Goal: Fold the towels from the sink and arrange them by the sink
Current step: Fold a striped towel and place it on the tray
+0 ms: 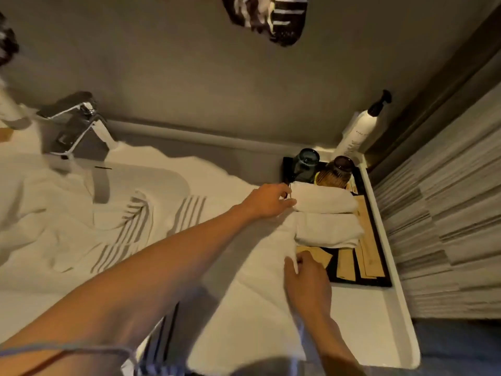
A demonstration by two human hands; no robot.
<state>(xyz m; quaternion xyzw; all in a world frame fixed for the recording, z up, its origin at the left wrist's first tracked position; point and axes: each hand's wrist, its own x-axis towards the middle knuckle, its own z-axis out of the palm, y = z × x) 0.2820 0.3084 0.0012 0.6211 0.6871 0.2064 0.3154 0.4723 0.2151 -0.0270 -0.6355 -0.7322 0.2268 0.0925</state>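
A white towel (254,289) lies spread flat on the counter right of the sink (151,175). My left hand (268,200) pinches its far right edge, beside two rolled white towels (325,215) that rest on a black tray (379,267). My right hand (306,278) grips the same towel's right edge nearer to me. A white towel with grey stripes (113,229) sits crumpled in and over the sink, below the chrome tap (78,131).
The tray also holds a blue glass (305,164), a brown glass (341,169) and several tan paper packets (363,256). A white pump bottle (360,128) stands in the back right corner. A tiled wall (447,213) closes the right side.
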